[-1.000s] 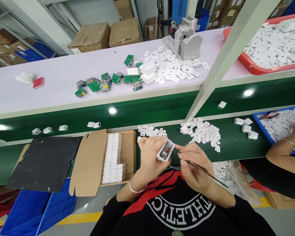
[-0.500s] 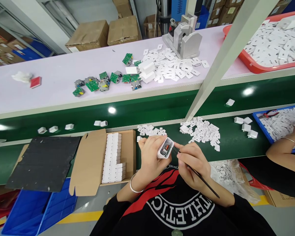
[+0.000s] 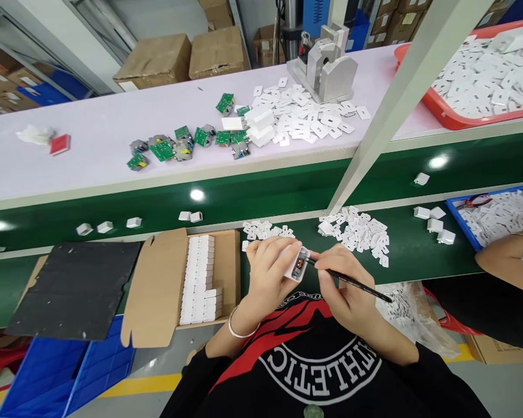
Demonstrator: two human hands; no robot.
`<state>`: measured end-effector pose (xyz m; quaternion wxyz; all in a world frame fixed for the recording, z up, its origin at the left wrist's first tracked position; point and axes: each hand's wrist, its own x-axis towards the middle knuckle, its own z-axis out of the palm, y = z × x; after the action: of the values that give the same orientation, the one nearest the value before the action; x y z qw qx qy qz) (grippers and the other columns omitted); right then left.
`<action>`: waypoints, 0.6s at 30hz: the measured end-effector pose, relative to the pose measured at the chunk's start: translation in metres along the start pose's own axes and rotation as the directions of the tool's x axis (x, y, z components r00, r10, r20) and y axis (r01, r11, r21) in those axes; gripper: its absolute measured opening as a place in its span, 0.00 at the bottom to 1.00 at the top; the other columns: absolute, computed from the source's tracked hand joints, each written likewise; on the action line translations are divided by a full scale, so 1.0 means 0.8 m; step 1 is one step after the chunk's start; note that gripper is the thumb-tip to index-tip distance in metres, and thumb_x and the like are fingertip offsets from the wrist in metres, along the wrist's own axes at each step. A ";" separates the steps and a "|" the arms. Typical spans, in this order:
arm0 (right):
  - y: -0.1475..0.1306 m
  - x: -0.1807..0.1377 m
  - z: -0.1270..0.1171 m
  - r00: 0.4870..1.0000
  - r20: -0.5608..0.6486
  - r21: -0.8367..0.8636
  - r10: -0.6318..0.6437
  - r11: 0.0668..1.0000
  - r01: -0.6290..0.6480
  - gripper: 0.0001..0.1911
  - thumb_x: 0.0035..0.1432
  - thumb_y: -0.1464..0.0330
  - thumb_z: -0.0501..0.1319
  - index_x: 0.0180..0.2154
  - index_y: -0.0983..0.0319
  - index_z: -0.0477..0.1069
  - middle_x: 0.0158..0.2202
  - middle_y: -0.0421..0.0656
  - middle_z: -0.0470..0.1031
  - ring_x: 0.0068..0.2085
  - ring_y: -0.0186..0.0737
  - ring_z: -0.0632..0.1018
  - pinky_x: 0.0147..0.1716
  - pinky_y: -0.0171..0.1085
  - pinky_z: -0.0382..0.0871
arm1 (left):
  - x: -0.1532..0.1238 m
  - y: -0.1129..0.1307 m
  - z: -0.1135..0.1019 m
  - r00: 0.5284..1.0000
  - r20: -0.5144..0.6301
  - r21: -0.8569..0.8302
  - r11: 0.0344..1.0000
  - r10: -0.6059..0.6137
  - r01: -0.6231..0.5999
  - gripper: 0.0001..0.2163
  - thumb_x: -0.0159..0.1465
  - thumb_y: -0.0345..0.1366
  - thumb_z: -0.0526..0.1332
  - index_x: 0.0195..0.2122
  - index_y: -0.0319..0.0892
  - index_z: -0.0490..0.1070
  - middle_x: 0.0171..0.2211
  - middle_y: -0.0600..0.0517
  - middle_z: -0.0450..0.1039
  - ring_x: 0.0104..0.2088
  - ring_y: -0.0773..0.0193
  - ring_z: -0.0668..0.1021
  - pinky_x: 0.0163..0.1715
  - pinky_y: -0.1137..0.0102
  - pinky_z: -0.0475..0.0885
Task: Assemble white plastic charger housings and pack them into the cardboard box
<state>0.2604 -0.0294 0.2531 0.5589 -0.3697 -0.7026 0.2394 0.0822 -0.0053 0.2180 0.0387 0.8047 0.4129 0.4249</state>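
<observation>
My left hand [image 3: 265, 276] is closed around a small white charger housing [image 3: 292, 270], its open end tilted toward my right side. Inside the housing, electronic parts with some red or orange show. Black tweezers [image 3: 359, 283] are pinched in my right hand [image 3: 347, 296], their tips at the mouth of the housing. Whether the tips grip anything is too small to tell. Beyond my hands on the green bench lie a small heap of flat white plates [image 3: 265, 230] and a larger heap of white plates [image 3: 359, 235].
Left stands an open cardboard box [image 3: 227, 261] with rows of white housings. White housings [image 3: 133, 222] sit on the green belt [image 3: 244, 194]. The shelf above holds circuit boards [image 3: 162, 151], a metal fixture [image 3: 331, 72] and a red tray [image 3: 455, 121]. A co-worker's arm [image 3: 505, 255] reaches in at right.
The tweezers have swung to a flatter angle, and my right hand has turned with them. The housing has shifted slightly in my left hand. Housings on the green belt have moved right.
</observation>
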 end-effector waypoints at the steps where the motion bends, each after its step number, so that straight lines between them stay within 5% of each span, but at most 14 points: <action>1: 0.000 0.001 -0.001 1.000 0.019 -0.017 0.023 1.000 -0.023 0.14 0.67 0.80 0.58 0.47 0.56 0.72 0.38 0.42 0.78 0.38 0.42 0.78 0.37 0.44 0.75 | -0.001 -0.004 0.002 1.000 0.011 0.006 1.000 0.027 -0.027 0.18 0.69 0.34 0.62 0.60 0.48 0.69 0.50 0.46 0.81 0.52 0.53 0.80 0.53 0.58 0.62; 4: 0.004 0.000 0.000 0.995 0.035 -0.024 0.090 0.996 -0.089 0.11 0.69 0.77 0.58 0.45 0.56 0.72 0.37 0.42 0.77 0.38 0.42 0.77 0.38 0.43 0.74 | -0.007 -0.013 0.009 0.999 0.044 0.000 1.000 0.026 -0.026 0.17 0.71 0.35 0.61 0.61 0.49 0.70 0.53 0.46 0.81 0.55 0.52 0.77 0.54 0.57 0.62; 7: 0.014 -0.012 0.002 0.980 -0.082 0.073 0.180 0.982 -0.175 0.07 0.71 0.73 0.58 0.44 0.56 0.74 0.37 0.43 0.75 0.40 0.43 0.77 0.40 0.44 0.75 | -0.016 -0.019 0.015 0.995 0.071 0.010 0.998 -0.063 0.063 0.15 0.71 0.37 0.63 0.58 0.50 0.74 0.54 0.46 0.80 0.55 0.50 0.75 0.54 0.57 0.63; 11: 0.070 -0.043 0.001 0.878 -0.234 0.257 0.418 0.897 -0.358 0.06 0.73 0.65 0.56 0.45 0.55 0.72 0.38 0.41 0.71 0.37 0.40 0.76 0.41 0.44 0.79 | -0.033 -0.030 0.025 0.945 0.216 -0.153 0.948 -0.244 0.280 0.14 0.71 0.39 0.64 0.58 0.50 0.75 0.56 0.46 0.78 0.54 0.53 0.76 0.54 0.58 0.67; 14: 0.155 -0.084 0.004 0.789 -0.184 0.070 0.587 0.808 -0.585 0.12 0.75 0.63 0.49 0.51 0.56 0.69 0.38 0.41 0.71 0.34 0.40 0.76 0.39 0.43 0.79 | -0.056 -0.043 0.042 0.824 0.381 -0.358 0.755 -0.419 0.550 0.15 0.71 0.40 0.63 0.58 0.48 0.75 0.55 0.46 0.78 0.54 0.55 0.79 0.52 0.62 0.72; 16: 0.213 -0.121 0.010 0.702 -0.023 -0.374 0.712 0.645 -0.667 0.16 0.74 0.67 0.45 0.52 0.58 0.69 0.41 0.44 0.75 0.37 0.41 0.78 0.40 0.41 0.77 | -0.076 -0.051 0.057 0.681 0.482 -0.419 0.538 -0.551 0.732 0.16 0.69 0.43 0.64 0.57 0.45 0.75 0.51 0.46 0.79 0.44 0.58 0.81 0.44 0.65 0.75; 18: 0.259 -0.161 0.020 0.635 0.030 -0.499 0.772 0.562 -0.659 0.14 0.68 0.73 0.50 0.47 0.60 0.73 0.42 0.48 0.77 0.40 0.45 0.78 0.43 0.42 0.75 | -0.096 -0.057 0.073 0.527 0.569 -0.436 0.312 -0.631 0.844 0.19 0.66 0.46 0.66 0.55 0.43 0.74 0.43 0.48 0.80 0.33 0.63 0.80 0.36 0.67 0.74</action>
<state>0.3107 -0.0025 0.0156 0.2204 -0.7083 -0.5873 0.3237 0.0721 -0.0126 0.1121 0.5784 0.4983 0.5429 0.3498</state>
